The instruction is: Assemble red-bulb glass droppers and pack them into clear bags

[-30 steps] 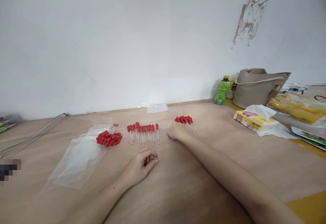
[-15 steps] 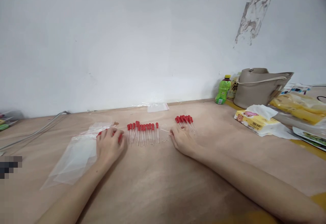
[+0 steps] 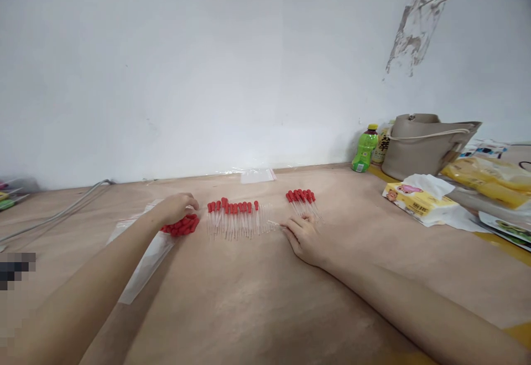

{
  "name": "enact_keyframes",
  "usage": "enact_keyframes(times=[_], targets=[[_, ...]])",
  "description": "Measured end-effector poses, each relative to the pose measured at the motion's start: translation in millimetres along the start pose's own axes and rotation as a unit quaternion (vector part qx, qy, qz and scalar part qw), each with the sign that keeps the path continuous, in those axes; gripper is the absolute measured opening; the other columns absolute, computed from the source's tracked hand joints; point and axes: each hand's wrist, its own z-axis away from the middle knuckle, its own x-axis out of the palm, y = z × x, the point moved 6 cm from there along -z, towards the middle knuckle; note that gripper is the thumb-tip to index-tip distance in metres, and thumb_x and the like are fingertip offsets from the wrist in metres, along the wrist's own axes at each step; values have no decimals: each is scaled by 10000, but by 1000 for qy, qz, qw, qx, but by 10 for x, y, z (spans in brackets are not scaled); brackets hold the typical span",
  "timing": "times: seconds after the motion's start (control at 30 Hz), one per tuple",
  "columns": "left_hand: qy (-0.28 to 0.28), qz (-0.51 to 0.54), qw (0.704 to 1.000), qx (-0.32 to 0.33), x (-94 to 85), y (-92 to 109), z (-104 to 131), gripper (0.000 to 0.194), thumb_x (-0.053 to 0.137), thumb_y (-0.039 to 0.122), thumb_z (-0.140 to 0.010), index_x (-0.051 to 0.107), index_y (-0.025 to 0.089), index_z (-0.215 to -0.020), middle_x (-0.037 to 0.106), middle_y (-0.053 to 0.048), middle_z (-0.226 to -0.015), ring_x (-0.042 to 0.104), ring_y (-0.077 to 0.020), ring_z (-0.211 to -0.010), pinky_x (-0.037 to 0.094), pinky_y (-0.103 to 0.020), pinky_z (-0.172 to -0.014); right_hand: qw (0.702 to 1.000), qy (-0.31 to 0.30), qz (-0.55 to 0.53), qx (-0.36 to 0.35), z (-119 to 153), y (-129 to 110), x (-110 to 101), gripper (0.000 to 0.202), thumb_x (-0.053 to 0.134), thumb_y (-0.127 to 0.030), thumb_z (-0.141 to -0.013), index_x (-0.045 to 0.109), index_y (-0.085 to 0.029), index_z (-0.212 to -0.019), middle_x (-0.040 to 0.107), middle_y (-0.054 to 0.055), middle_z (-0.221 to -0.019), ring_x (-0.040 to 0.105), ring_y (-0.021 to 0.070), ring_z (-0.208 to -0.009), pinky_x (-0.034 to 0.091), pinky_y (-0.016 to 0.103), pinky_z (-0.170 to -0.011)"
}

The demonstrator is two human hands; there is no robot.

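Note:
My right hand pinches a thin clear dropper tube between thumb and fingertips, its end pointing left. Just beyond that hand lies a small fan of red-topped droppers. To its left stretches a row of droppers, most capped with red bulbs; several bare clear tubes lie at the row's right end. My left hand is over the far side of a pile of loose red rubber bulbs, fingers curled down; what they hold, if anything, is hidden. Beneath the pile are clear plastic bags.
Brown paper covers the table. By the wall lies a small zip bag. At right stand a green bottle, a grey-beige bag and a tissue pack. A grey cable runs along the left.
My left hand has lifted off the red bulbs and moved away from me, uncovering the pile. My right hand has drawn slightly nearer and right with the tube, which now tilts differently.

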Motion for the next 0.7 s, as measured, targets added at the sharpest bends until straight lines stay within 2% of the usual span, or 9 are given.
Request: enact_keyframes(times=[0.1, 0.23, 0.33, 0.4, 0.47, 0.53, 0.57, 0.63, 0.7], targets=[[-41, 10, 999, 4, 55, -34, -138, 144, 566, 190, -553, 675, 224, -642, 645, -43, -763, 576, -214, -708, 410, -284, -657, 1000, 0, -2, 1, 5, 0, -12, 219, 358, -157, -866, 552, -175, -966, 605, 50, -849, 533, 137, -772, 253, 317, -803], [-65, 26, 998, 1, 88, -54, -180, 151, 557, 139, -532, 666, 221, -596, 644, -27, -671, 570, -196, -636, 408, -264, -586, 1000, -2, -5, -2, 3, 0, -9, 217, 351, -161, -869, 551, -171, -952, 603, 52, -834, 530, 134, -767, 254, 316, -801], [-44, 39, 998, -4, -10, -41, -164, 100, 560, 181, -571, 649, 208, -609, 640, -22, -670, 571, -188, -636, 416, -259, -603, 1000, -1, -5, -1, -5, 1, -10, 200, 363, -160, -862, 554, -169, -919, 603, 43, -818, 529, 130, -751, 253, 317, -797], [0, 43, 999, -11, -116, 29, -120, 125, 535, 245, -643, 638, 203, -700, 642, -30, -765, 576, -196, -726, 420, -265, -663, 1000, 1, -7, 0, -9, -1, -15, 184, 375, -158, -853, 552, -171, -900, 608, 40, -821, 534, 129, -751, 252, 317, -798], [74, 65, 995, -20, -205, 187, -20, 213, 456, 310, -743, 604, 200, -848, 626, -41, -893, 562, -198, -833, 417, -273, -719, 1000, 2, -13, 2, -10, -6, -24, 169, 381, -158, -846, 545, -171, -885, 614, 42, -827, 542, 128, -751, 251, 319, -810], [185, 158, 970, -14, -250, 431, 163, 273, 408, 349, -802, 557, 179, -955, 605, -55, -939, 555, -188, -840, 427, -279, -723, 1000, 2, -22, 2, -6, -13, -31, 157, 381, -160, -842, 536, -170, -867, 620, 42, -822, 547, 128, -740, 249, 325, -829], [219, 209, 953, 7, -216, 591, 268, 296, 402, 354, -814, 527, 173, -1012, 594, -57, -953, 548, -184, -858, 430, -282, -733, 1000, 3, -28, 3, -3, -16, -34, 151, 381, -160, -840, 531, -171, -860, 623, 39, -810, 549, 125, -724, 247, 327, -837], [224, 290, 929, 44, -38, 925, 454, 309, 404, 338, -827, 485, 185, -1083, 576, -53, -980, 547, -169, -848, 433, -286, -749, 999, 5, -39, 4, 5, -21, -39, 149, 380, -161, -837, 527, -173, -861, 627, 27, -781, 549, 119, -688, 247, 328, -845], [169, 336, 926, 47, 235, 1216, 572, 246, 408, 312, -837, 536, 193, -1010, 587, -48, -937, 552, -162, -809, 434, -284, -731, 999, 9, -44, 7, 14, -26, -42, 158, 379, -172, -837, 533, -175, -876, 628, 21, -759, 546, 112, -657, 251, 324, -843]])
